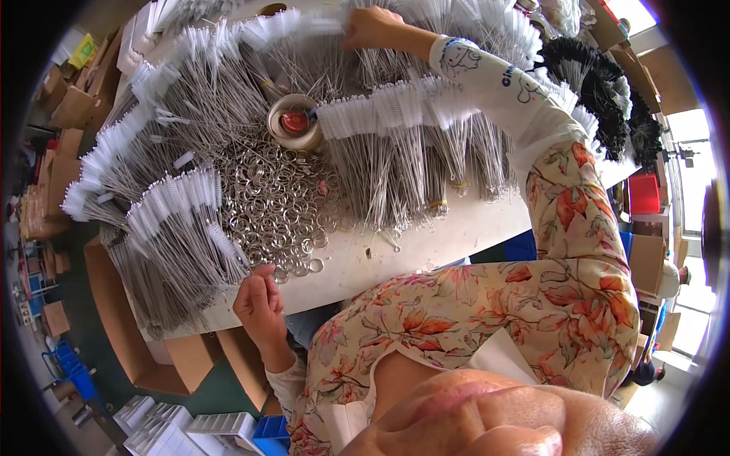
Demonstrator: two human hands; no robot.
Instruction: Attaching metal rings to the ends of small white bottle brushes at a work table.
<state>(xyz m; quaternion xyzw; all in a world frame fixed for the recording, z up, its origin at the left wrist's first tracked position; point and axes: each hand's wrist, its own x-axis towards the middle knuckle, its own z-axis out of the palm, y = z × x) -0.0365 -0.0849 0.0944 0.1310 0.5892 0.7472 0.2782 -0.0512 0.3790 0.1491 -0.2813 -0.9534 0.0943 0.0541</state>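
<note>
At the far side of the table my right hand [372, 29] is closed, its arm stretched forward. A motion-smeared white-bristled wire brush [325, 24] extends left from its fingers. My left hand [260, 302] is closed at the near table edge, fingers curled in. What it pinches is hidden. A single small brush [223, 240] slants across the pile, its lower end by those fingertips. Beside this hand spreads a heap of metal split rings [266, 194]. Bundles of wire brushes [179, 216] lie to the left, and more brush bundles [403, 144] lie right of centre.
A round container [295, 135] with something red inside stands behind the rings. Black-bristled brushes [589, 87] are piled at the far right. Cardboard boxes [171, 361] stand below the left table edge, near white plastic trays [163, 429]. A red bin [644, 194] is at right.
</note>
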